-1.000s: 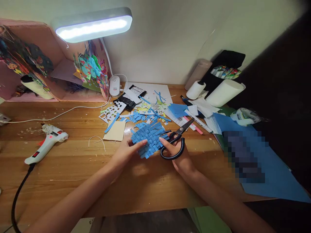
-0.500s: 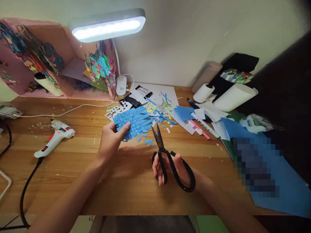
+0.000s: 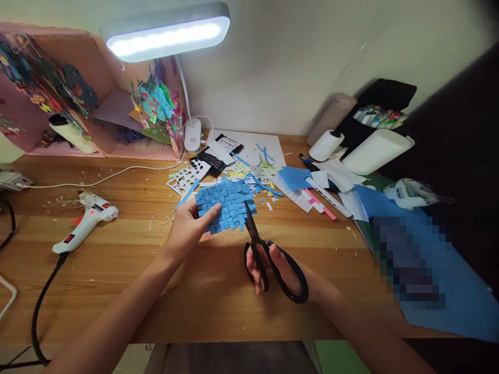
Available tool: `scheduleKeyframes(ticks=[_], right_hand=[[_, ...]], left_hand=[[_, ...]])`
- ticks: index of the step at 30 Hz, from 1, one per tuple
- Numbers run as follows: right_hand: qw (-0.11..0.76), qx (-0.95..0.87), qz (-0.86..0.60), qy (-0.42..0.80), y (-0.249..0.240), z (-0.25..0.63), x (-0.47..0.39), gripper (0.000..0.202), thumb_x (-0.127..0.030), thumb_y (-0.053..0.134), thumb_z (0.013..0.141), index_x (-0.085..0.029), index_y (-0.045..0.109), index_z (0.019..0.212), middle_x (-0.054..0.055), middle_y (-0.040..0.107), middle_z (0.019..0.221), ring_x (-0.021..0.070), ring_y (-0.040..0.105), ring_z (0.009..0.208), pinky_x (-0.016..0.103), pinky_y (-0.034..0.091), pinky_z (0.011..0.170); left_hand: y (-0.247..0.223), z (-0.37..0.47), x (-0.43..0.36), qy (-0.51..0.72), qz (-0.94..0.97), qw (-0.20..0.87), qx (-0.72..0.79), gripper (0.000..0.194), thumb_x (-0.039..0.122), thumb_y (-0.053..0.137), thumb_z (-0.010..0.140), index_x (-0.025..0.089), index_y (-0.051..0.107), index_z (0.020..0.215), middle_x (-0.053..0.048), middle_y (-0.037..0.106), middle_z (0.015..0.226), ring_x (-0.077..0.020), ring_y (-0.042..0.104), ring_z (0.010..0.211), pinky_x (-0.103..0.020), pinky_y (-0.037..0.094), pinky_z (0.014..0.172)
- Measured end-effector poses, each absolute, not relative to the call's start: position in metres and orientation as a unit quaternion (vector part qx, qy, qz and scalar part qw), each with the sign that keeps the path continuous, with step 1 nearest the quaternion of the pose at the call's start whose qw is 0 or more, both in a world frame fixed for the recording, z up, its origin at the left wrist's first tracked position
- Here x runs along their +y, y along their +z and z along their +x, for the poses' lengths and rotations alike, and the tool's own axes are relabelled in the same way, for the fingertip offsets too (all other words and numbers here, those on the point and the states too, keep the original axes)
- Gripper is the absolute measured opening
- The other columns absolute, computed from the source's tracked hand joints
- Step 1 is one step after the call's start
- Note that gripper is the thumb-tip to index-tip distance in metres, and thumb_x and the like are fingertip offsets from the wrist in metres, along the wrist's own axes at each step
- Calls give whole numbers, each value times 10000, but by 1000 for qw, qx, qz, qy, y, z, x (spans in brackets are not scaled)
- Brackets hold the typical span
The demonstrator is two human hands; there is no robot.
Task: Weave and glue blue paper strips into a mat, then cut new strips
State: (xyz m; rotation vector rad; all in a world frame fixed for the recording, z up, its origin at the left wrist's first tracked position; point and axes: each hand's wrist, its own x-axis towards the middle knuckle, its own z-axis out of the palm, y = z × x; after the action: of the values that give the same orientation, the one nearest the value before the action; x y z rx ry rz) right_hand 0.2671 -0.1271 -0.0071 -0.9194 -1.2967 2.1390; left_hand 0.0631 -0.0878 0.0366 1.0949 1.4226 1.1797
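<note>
My left hand (image 3: 195,224) pinches the left side of a blue woven paper mat (image 3: 226,200), thumb on top, holding it tilted above the table. Loose strip ends stick out along the mat's right edge. Black-handled scissors (image 3: 254,235) are in my right hand (image 3: 273,267), with fingers and thumb through the loops. Their blades point up and away from me, and the tips meet the mat's lower right edge. How far the blades are parted there is hard to make out.
Paper scraps (image 3: 268,169) and a black packet (image 3: 216,156) lie behind the mat. A glue gun (image 3: 86,221) rests at left, its cord running to the front edge. White rolls (image 3: 376,151) and blue paper (image 3: 460,280) are at right. A lit lamp (image 3: 169,36) hangs overhead.
The blue woven mat has moved right and a little toward me in my left hand, turning slightly. The scissors have closed somewhat, and their tips now reach the mat's edge.
</note>
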Motion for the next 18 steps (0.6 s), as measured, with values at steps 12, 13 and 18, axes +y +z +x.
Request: scheduleKeyframes(ticks=[12, 13, 18], right_hand=[[248, -478, -357, 763, -17, 263, -128, 629, -777, 298, 740, -173, 472, 756, -58, 460, 522, 91, 518, 409, 203, 415, 428], [247, -476, -362, 762, -17, 262, -129, 633, -790, 301, 725, -177, 459, 743, -65, 451, 504, 90, 508, 388, 197, 407, 404], [254, -511, -385, 725, -17, 260, -132, 578, -752, 351, 749, -182, 438, 726, -73, 430, 495, 73, 485, 360, 168, 379, 357]], left_hand=[[36, 62, -86, 478, 447, 476, 588, 428, 487, 746, 569, 115, 668, 767, -40, 662, 656, -147, 584, 565, -219, 451, 479], [36, 62, -86, 477, 445, 476, 589, 429, 487, 747, 566, 116, 669, 768, -38, 662, 655, -147, 583, 564, -219, 451, 480], [32, 60, -84, 480, 428, 489, 590, 407, 457, 748, 575, 124, 674, 796, -29, 665, 677, -132, 573, 556, -217, 456, 490]])
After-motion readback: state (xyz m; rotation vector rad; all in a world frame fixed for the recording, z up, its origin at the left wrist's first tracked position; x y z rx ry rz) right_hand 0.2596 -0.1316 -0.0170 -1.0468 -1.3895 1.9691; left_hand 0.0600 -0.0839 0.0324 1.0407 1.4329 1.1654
